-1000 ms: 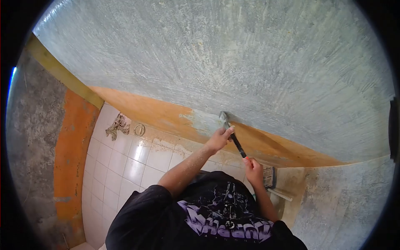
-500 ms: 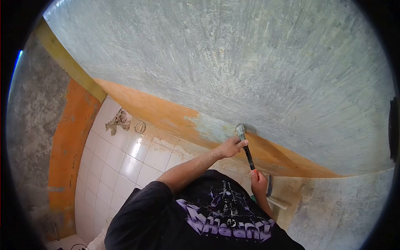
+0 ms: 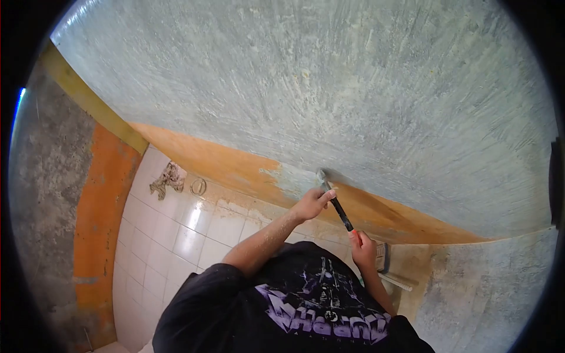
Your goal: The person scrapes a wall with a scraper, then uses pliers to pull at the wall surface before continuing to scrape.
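A long black-handled tool [image 3: 342, 214] with a red part near its lower end is held in both hands. Its pale grey head [image 3: 321, 175] rests against the wall, where the grey surface [image 3: 353, 129] meets the orange band [image 3: 223, 159]. My left hand [image 3: 312, 203] is closed round the shaft just below the head. Lower down, my right hand [image 3: 363, 248] grips the handle at the red part. Beside the tool head, a pale scraped patch [image 3: 289, 178] interrupts the orange paint.
A crumpled cloth [image 3: 169, 179] and a ring-shaped object [image 3: 198, 186] lie on the white tiled floor [image 3: 159, 223]. Near my right forearm are a container [image 3: 381, 256] and a pale bar [image 3: 395, 282]. Another wall with an orange stripe [image 3: 97, 235] stands at the left.
The tool head and my left hand have shifted left along the wall, and the shaft leans more to the left. My right hand has moved slightly up.
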`<state>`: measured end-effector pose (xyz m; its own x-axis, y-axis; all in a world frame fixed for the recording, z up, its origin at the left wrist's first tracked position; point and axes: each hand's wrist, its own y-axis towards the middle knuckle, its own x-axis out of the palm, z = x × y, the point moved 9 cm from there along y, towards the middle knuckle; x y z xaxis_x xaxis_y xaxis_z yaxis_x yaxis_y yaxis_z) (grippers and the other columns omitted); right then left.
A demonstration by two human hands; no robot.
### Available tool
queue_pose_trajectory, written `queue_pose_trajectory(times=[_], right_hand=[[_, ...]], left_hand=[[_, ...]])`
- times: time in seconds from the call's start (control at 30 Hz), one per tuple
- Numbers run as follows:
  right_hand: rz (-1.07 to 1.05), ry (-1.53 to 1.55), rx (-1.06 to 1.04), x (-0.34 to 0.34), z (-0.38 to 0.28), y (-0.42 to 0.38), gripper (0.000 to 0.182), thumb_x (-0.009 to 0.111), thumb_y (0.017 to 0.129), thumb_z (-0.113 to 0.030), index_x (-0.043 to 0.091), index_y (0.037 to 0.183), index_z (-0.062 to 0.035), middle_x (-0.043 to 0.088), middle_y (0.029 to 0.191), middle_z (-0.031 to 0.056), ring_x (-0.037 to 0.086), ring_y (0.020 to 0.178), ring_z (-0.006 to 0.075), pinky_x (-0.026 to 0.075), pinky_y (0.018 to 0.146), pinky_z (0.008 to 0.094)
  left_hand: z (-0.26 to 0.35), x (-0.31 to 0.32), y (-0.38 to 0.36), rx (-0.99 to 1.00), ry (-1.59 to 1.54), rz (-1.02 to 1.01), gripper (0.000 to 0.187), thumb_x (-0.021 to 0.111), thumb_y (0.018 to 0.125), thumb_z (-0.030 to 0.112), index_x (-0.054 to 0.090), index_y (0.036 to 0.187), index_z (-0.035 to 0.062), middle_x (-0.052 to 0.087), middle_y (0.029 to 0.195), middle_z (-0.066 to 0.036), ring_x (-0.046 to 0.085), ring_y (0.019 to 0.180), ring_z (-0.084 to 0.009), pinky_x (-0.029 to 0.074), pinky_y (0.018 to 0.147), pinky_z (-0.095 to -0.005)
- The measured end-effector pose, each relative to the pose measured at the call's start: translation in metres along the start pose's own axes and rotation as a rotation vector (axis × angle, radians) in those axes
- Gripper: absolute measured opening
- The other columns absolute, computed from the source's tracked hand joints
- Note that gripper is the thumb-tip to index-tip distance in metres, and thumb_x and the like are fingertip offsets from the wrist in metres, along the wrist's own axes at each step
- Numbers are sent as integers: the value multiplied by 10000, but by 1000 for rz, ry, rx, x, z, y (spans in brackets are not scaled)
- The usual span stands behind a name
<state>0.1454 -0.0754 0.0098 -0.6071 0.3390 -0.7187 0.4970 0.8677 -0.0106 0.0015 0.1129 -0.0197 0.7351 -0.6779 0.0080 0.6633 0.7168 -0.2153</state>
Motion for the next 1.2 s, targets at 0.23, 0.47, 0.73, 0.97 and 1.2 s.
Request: queue_pose_trajectory(times=[0.23, 0.47, 0.73, 0.97, 1.2], right_hand=[[41, 36, 80, -4, 14, -16, 370, 624, 938, -413, 649, 831, -60, 545, 597, 171, 584, 556, 350, 442, 549, 413], [39, -2, 2, 16, -5, -6, 340, 630, 946, -367, 638, 815, -53, 527, 573, 156, 581, 524, 311, 426, 513, 387], [20, -51, 3, 24, -24, -1, 343, 622, 944, -390, 647, 835, -65, 558, 592, 156, 594, 557, 359, 435, 523, 417], [20, -6, 62, 19, -18, -15, 357, 636, 929, -422, 630, 834, -78, 579, 620, 177, 604, 606, 400, 446, 545, 449], [44, -42, -19, 54, -46, -5, 338, 644, 930, -398, 637, 836, -74, 572, 606, 168, 602, 578, 380, 440, 532, 438]], left_hand=[[2, 22, 1, -79, 120, -82, 521, 539, 996, 473, 677, 1059, -25, 617, 792, -61, 578, 752, -141, 478, 718, -306], [-18, -12, 1, -80, 59, -38, 531, 529, 997, 489, 674, 1064, -17, 623, 807, -65, 580, 756, -135, 475, 723, -303], [-20, -33, -5, -92, -23, 20, 529, 530, 997, 490, 672, 1123, -4, 631, 863, -58, 568, 770, -121, 465, 724, -290], [-11, -19, -4, -92, 22, -54, 513, 532, 1000, 480, 678, 1111, 0, 647, 904, -58, 572, 778, -122, 473, 737, -300], [-19, -69, -12, -77, 1, -4, 506, 529, 1004, 472, 683, 1118, 3, 654, 931, -61, 565, 769, -122, 474, 727, -295]])
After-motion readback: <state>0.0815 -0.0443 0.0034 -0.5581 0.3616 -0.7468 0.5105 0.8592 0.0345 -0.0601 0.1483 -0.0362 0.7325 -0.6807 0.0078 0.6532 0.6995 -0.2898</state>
